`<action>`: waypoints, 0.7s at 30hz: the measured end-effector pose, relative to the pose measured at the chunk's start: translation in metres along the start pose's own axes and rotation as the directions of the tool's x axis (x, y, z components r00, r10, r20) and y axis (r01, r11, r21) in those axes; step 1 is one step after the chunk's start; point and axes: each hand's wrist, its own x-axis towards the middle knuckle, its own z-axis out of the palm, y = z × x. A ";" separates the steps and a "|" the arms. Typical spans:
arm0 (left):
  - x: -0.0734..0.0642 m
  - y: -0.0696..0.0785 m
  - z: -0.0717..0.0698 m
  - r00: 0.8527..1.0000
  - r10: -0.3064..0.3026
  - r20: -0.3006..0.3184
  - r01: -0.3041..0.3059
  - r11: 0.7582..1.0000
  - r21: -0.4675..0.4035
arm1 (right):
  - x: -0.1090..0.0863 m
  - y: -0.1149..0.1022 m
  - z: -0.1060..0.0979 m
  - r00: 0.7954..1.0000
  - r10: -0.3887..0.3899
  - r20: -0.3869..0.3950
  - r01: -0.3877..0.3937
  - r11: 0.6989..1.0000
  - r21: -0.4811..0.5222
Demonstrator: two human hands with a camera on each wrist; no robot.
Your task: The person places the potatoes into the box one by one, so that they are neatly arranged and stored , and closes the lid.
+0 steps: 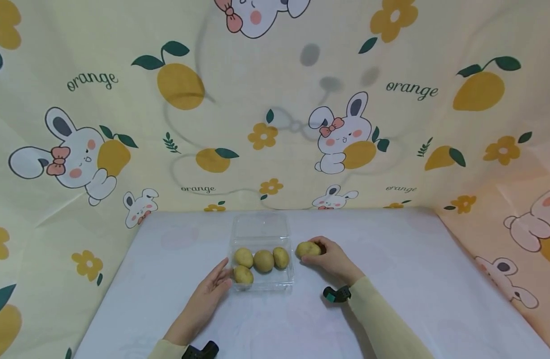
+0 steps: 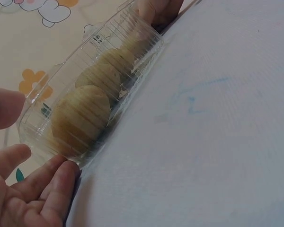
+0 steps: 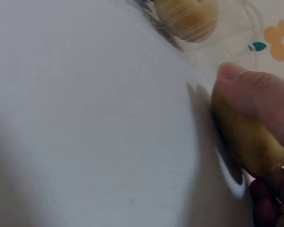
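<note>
A clear plastic clamshell box stands on the table with its lid folded back away from me. Several yellow-brown potatoes lie inside, most of them in a row toward the back and one at the front left. My left hand is at the box's left side, its fingertips at the lower wall in the left wrist view and its thumb apart. Just right of the box, my right hand grips another potato between thumb and fingers. That potato is close over the white surface, with a shadow beside it.
The white tabletop extends around the box on all sides. A patterned cloth with rabbits and oranges rises behind the table and along both sides. Dark straps with devices sit on both wrists.
</note>
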 end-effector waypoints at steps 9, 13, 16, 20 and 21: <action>0.001 -0.001 -0.002 1.000 0.021 -0.010 -0.020 0.999 0.049 | 0.002 -0.002 -0.001 0.998 -0.004 -0.057 0.007 0.998 0.061; 0.002 -0.002 -0.002 1.000 0.026 -0.001 -0.026 0.999 0.033 | -0.002 -0.007 0.000 0.995 0.013 -0.102 -0.004 0.996 0.084; 0.003 -0.003 -0.001 1.000 0.025 0.004 -0.025 0.999 0.023 | -0.008 -0.018 0.000 0.990 -0.002 -0.139 0.016 0.994 0.104; 0.002 -0.002 -0.001 0.999 0.039 0.005 -0.039 0.999 0.026 | -0.019 -0.038 0.004 0.985 -0.060 -0.159 0.079 0.990 0.114; 0.002 -0.002 -0.001 0.999 0.041 0.005 -0.041 0.999 0.027 | -0.022 -0.043 0.005 0.984 -0.073 -0.160 0.092 0.990 0.111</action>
